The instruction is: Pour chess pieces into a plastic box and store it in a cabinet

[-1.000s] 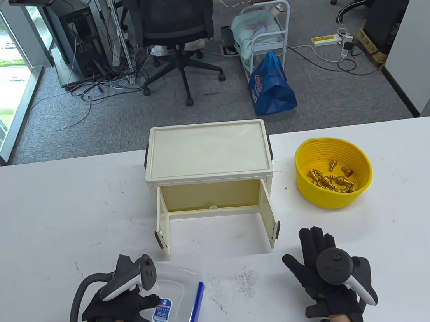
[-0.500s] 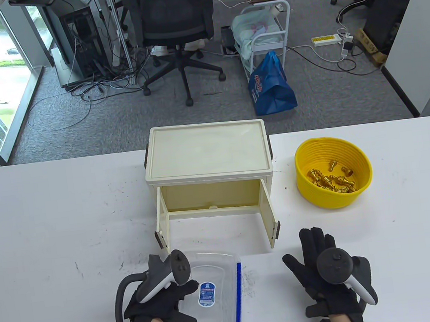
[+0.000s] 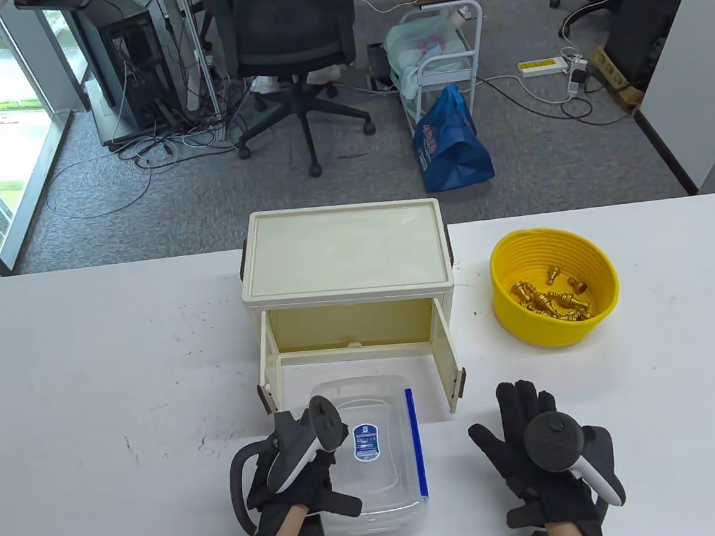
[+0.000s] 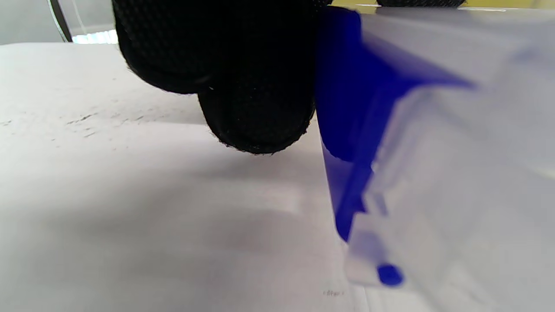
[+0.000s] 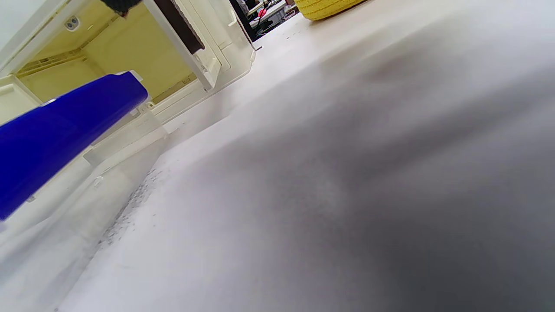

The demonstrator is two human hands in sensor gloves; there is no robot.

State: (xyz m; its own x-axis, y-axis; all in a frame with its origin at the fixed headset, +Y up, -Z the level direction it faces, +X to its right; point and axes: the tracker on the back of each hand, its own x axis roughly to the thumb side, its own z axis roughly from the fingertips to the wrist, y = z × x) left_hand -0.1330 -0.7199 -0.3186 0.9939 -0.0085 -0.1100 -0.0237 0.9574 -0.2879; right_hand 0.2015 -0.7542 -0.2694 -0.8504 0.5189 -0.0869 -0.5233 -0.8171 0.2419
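Note:
A clear plastic box with a lid, a blue side latch and a blue label lies on the table just in front of the open cream cabinet. My left hand grips the box at its left side. In the left wrist view my fingertips sit by the other blue latch. My right hand rests flat on the table to the right of the box, fingers spread, holding nothing. Gold chess pieces lie in a yellow basket at the right.
The cabinet's two doors stand open toward me, and its inside shows nothing in it. The white table has scuff marks near its front. An office chair and a blue bag stand on the floor beyond.
My left hand has moved the plastic box to the right and forward, from the front left to just before the cabinet's opening, turning it square to the cabinet. My right hand has stayed put.

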